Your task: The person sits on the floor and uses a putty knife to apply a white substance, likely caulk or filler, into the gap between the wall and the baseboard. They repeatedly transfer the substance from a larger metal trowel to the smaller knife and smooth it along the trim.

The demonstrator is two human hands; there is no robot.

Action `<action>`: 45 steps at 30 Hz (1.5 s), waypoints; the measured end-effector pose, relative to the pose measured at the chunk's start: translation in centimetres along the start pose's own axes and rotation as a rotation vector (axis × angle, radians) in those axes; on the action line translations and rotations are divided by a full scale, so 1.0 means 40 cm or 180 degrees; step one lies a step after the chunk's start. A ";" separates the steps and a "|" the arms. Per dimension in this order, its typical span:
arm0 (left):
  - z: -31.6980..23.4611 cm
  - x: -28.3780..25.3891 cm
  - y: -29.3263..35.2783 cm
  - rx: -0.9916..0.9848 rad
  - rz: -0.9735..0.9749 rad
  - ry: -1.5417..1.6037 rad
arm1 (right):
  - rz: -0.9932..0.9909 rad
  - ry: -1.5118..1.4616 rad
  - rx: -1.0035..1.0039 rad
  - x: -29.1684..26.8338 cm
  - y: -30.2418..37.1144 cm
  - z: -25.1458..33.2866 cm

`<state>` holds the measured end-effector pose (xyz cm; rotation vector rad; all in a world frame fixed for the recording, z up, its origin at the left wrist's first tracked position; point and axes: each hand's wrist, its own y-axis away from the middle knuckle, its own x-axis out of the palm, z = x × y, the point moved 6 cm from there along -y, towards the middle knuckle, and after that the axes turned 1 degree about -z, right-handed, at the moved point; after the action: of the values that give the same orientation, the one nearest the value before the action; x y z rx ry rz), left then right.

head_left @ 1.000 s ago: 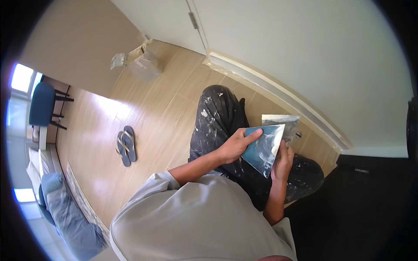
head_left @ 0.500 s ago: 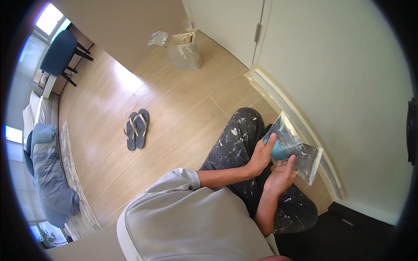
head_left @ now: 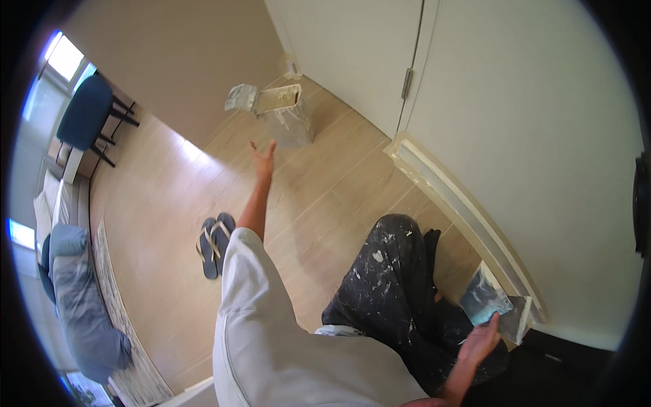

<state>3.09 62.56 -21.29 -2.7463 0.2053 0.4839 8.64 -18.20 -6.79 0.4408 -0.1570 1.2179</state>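
Observation:
My left hand [head_left: 262, 161] reaches out over the floor, fingers apart and holding nothing. Just beyond it stands a putty-smeared, see-through plastic tub [head_left: 288, 127] with its lid [head_left: 241, 98] hanging to the left. Down at the right, my right hand [head_left: 479, 342] grips two wide putty knives together. One, a blue putty knife [head_left: 484, 296] with pale smears on its blade, overlaps a grey putty knife [head_left: 521, 320]. Both blades are close to the skirting board [head_left: 468, 203], which has tape along it; whether they touch it I cannot tell.
Flip-flops [head_left: 216, 245] lie on the wooden floor left of my knees. A white door [head_left: 346, 54] with a hinge is ahead, and a pale wall panel [head_left: 529, 136] rises on the right. Far left are a blue chair [head_left: 85, 112], a grey sofa [head_left: 78, 298] and a rug [head_left: 129, 339].
My left hand has let go of the putty knives and stretched forward to the tub. My right hand, still holding both knives, has moved down and right.

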 end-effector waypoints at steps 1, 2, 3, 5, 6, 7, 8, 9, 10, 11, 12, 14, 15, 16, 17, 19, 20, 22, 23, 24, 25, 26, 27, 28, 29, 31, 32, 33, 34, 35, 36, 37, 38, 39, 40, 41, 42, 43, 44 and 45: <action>0.006 0.009 -0.071 -0.0110 0.0102 -0.0050 | -0.0096 0.0163 -0.0038 -0.027 0.004 0.019; -0.001 0.003 -0.133 0.0038 0.0282 -0.0213 | -0.0076 0.0243 -0.0065 -0.047 -0.006 0.037; -0.004 0.007 -0.184 0.0203 0.0493 -0.0364 | -0.0095 0.0320 -0.0104 -0.078 -0.008 0.053; -0.039 0.049 -0.221 0.0419 0.0939 -0.0472 | -0.0367 0.0410 -0.0297 -0.142 -0.003 0.096; -0.056 0.061 -0.238 0.0373 0.1269 -0.0239 | -0.0446 0.0451 -0.0326 -0.139 0.012 0.118; -0.076 0.078 -0.250 0.0319 0.1600 -0.0023 | -0.0393 0.0542 -0.0295 -0.157 0.015 0.132; -0.115 0.094 -0.253 0.0297 0.1786 0.0202 | -0.0401 0.0596 -0.0348 -0.180 0.025 0.141; -0.140 0.113 -0.241 0.0238 0.1988 0.0413 | -0.0702 0.0591 -0.0408 -0.167 0.049 0.156; -0.142 0.120 -0.233 -0.0239 0.1941 0.0373 | -0.0711 0.0730 -0.0434 -0.197 0.052 0.156; -0.119 0.103 -0.221 -0.0741 0.1860 0.0278 | -0.0753 0.0762 -0.0443 -0.184 0.052 0.163; -0.107 0.101 -0.218 -0.0716 0.1985 0.0340 | -0.0714 0.0743 -0.0466 -0.217 0.044 0.156; -0.118 0.104 -0.187 -0.0530 0.2080 0.0502 | -0.0619 0.0542 -0.0568 -0.190 0.027 0.154; -0.132 0.115 -0.153 -0.0416 0.2088 0.0630 | -0.0592 0.0421 -0.0690 -0.175 0.021 0.162; -0.134 0.120 -0.116 -0.0304 0.2072 0.0779 | -0.0569 0.0420 -0.0720 -0.216 0.017 0.158; -0.129 0.103 -0.093 -0.0137 0.2041 0.0644 | -0.0591 0.0375 -0.0751 -0.172 0.026 0.160; -0.135 0.071 -0.077 0.0235 0.1929 0.0424 | -0.0605 0.0338 -0.0698 -0.143 0.039 0.155; -0.140 0.062 -0.069 0.0414 0.1900 0.0284 | -0.0625 0.0307 -0.0686 -0.143 0.042 0.153; -0.152 0.051 -0.035 0.0707 0.1815 0.0019 | -0.0630 0.0307 -0.0666 -0.149 0.045 0.160; -0.156 0.074 -0.025 0.0633 0.1919 0.0043 | -0.0646 0.0340 -0.0685 -0.164 0.050 0.162; -0.162 0.084 -0.037 0.0581 0.1974 0.0055 | -0.0620 0.0339 -0.0695 -0.173 0.044 0.156; -0.166 0.093 -0.042 0.0527 0.2031 0.0069 | -0.0595 0.0341 -0.0707 -0.182 0.041 0.159; -0.155 0.103 -0.039 0.0385 0.2002 0.0206 | -0.0659 0.0362 -0.0664 -0.198 0.044 0.167; -0.134 0.109 -0.045 0.0276 0.1953 0.0322 | -0.0719 0.0305 -0.0703 -0.183 0.046 0.174; -0.127 0.117 -0.052 0.0194 0.1915 0.0428 | -0.0797 0.0224 -0.0733 -0.150 0.052 0.180; -0.123 0.117 -0.057 0.0250 0.1885 0.0421 | -0.0874 0.0142 -0.0763 -0.137 0.055 0.183; -0.100 0.114 -0.050 0.0329 0.1869 0.0388 | -0.0793 0.0145 -0.0720 -0.172 0.057 0.179; -0.093 0.103 -0.042 0.0548 0.1663 0.0431 | -0.0746 0.0142 -0.0691 -0.187 0.056 0.175; -0.095 0.105 -0.018 0.0444 0.1713 0.0411 | -0.0797 0.0095 -0.0674 -0.194 0.067 0.175; -0.107 0.095 0.012 0.0356 0.1751 0.0372 | -0.0842 0.0032 -0.0640 -0.186 0.076 0.174; -0.128 0.079 0.042 0.0276 0.1776 0.0313 | -0.0880 -0.0044 -0.0589 -0.186 0.080 0.169; -0.175 0.056 0.084 0.0280 0.1764 0.0125 | -0.0851 -0.0078 -0.0496 -0.191 0.077 0.162; -0.223 0.031 0.146 0.0256 0.1772 -0.0044 | -0.0837 -0.0081 -0.0425 -0.203 0.084 0.156; -0.270 0.001 0.193 0.0256 0.1714 -0.0182 | -0.0762 -0.0123 -0.0378 -0.210 0.080 0.153; -0.284 -0.013 0.240 0.0218 0.1815 -0.0091 | -0.0628 -0.0174 -0.0349 -0.213 0.073 0.150; -0.292 -0.032 0.281 0.0178 0.1910 0.0000 | -0.0489 -0.0224 -0.0320 -0.211 0.067 0.146; -0.289 -0.031 0.322 0.0120 0.2062 0.0107 | -0.0399 -0.0245 -0.0312 -0.217 0.073 0.147; -0.276 -0.025 0.352 0.0149 0.2140 0.0154 | -0.0424 -0.0323 -0.0321 -0.227 0.079 0.144; -0.256 -0.018 0.383 0.0177 0.2216 0.0200 | -0.0435 -0.0372 -0.0274 -0.242 0.083 0.131; -0.242 -0.025 0.412 0.0198 0.2260 0.0239 | -0.0417 -0.0421 -0.0215 -0.257 0.083 0.108; -0.243 -0.040 0.441 0.0085 0.2274 0.0304 | -0.0386 -0.0470 -0.0140 -0.269 0.077 0.091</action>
<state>1.08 42.78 -17.57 -2.6025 1.2226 0.5096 2.46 -28.19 -6.51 0.4951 -0.2792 1.0611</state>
